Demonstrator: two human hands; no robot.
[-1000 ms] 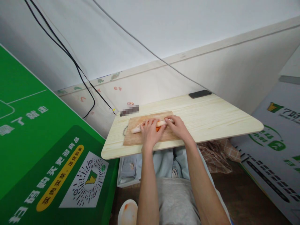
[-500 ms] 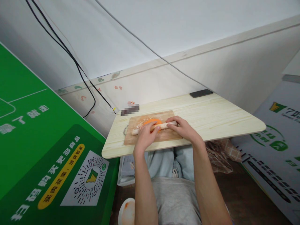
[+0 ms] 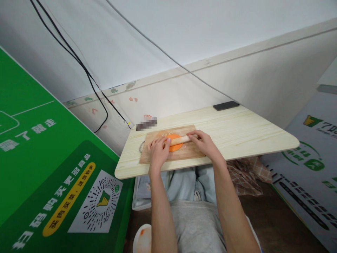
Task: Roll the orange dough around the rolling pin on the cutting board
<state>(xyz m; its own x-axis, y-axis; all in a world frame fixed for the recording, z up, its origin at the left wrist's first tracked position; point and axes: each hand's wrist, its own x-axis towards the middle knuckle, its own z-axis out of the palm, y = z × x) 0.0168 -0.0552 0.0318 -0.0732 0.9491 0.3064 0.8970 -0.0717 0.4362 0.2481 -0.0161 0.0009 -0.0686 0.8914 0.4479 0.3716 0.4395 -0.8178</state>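
A pale rolling pin point(image 3: 181, 140) lies across a flat, round orange piece of dough point(image 3: 175, 147). My left hand point(image 3: 159, 150) is closed over the pin's left end, its fingers covering that part. At the other end, my right hand point(image 3: 202, 141) grips the pin with thumb and fingers. Dough shows on both sides of the pin, resting on a wooden cutting board point(image 3: 189, 154) with a metal ring handle at its left. Light crumbs or flour dust the board behind the dough.
The board sits on a light wood-grain table point(image 3: 252, 130). A black phone point(image 3: 225, 105) lies at its back edge, and a blurred dark object point(image 3: 146, 124) at the back left. A green printed panel point(image 3: 65, 168) stands left; cables point(image 3: 86, 70) run down the wall.
My left hand has shifted left along the pin and its fingers have spread over the end. More of the orange dough shows in front of the pin now.
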